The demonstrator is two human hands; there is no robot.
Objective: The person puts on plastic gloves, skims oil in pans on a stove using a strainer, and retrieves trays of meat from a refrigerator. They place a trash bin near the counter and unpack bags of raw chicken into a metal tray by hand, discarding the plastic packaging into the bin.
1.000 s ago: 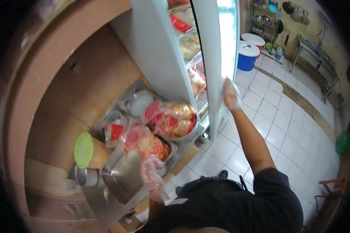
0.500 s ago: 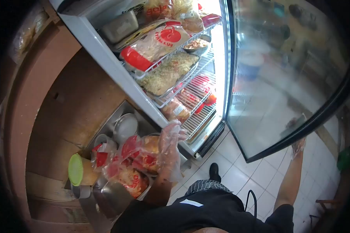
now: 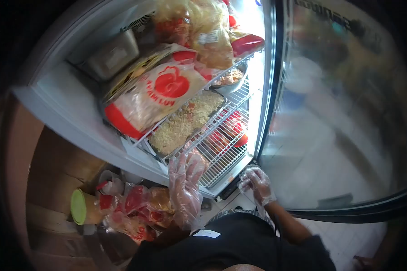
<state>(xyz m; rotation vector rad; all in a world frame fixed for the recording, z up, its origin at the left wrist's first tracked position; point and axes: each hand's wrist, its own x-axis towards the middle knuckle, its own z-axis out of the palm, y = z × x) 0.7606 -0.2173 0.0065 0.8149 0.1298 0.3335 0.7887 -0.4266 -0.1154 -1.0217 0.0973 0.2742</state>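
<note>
Both my hands wear clear plastic gloves. My left hand (image 3: 185, 187) is open, its fingers stretched up at the front of the fridge's lower wire shelf (image 3: 226, 147), close to a bagged pack of meat (image 3: 198, 160) that it partly hides. I see nothing held in it. My right hand (image 3: 257, 184) is by the fridge's lower front corner, its fingers loosely bent, with nothing visible in them. Above the left hand, a tray of crumb-coated food (image 3: 185, 122) rests on a wire shelf. Over that lies a large red and white plastic bag (image 3: 160, 92).
The glass door (image 3: 334, 153) stands wide open on the right. Upper shelves hold a metal container (image 3: 113, 54), plastic bags of food (image 3: 210, 38) and a bowl (image 3: 233, 81). At lower left are several red-printed bags (image 3: 138, 198) and a tub with a green lid (image 3: 78, 207).
My right hand has left the door's outer edge and come in to the fridge's lower corner. The door is swung wider. My left hand is now in front of the shelves, and the view is closer.
</note>
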